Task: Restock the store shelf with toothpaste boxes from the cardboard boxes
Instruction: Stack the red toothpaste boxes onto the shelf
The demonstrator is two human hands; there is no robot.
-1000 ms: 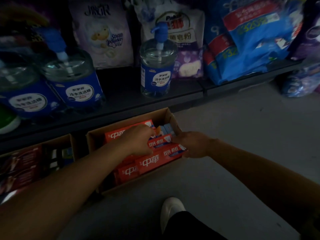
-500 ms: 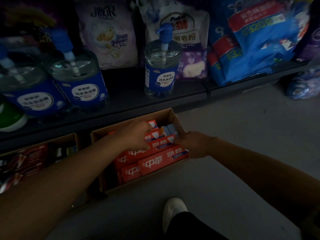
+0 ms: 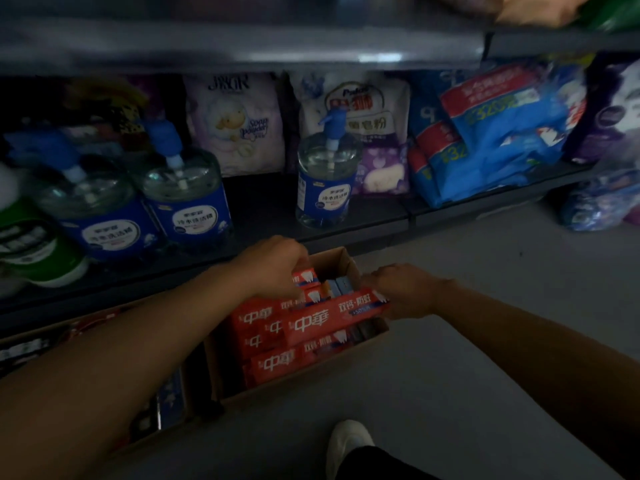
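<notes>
An open cardboard box [image 3: 341, 265] on the floor holds several red toothpaste boxes [image 3: 273, 363] lying flat. My right hand [image 3: 403, 292] grips the right end of one red toothpaste box [image 3: 325, 322], which is tilted up above the others. My left hand [image 3: 277, 266] reaches into the back of the carton and closes on the red boxes there; its fingertips are hidden. Small blue boxes [image 3: 337, 285] stand in the carton's far right corner.
A second cardboard box [image 3: 104, 317] with darker packs sits at the left. The low dark shelf [image 3: 263, 209] carries pump bottles [image 3: 327, 181], soap powder bags [image 3: 235, 123] and blue packs [image 3: 495, 133]. Grey floor lies to the right. My white shoe [image 3: 348, 445] is below.
The view has tilted up, showing an upper shelf edge. My right hand has lifted one red toothpaste box up out of the stack. My left hand has shifted toward the carton's back.
</notes>
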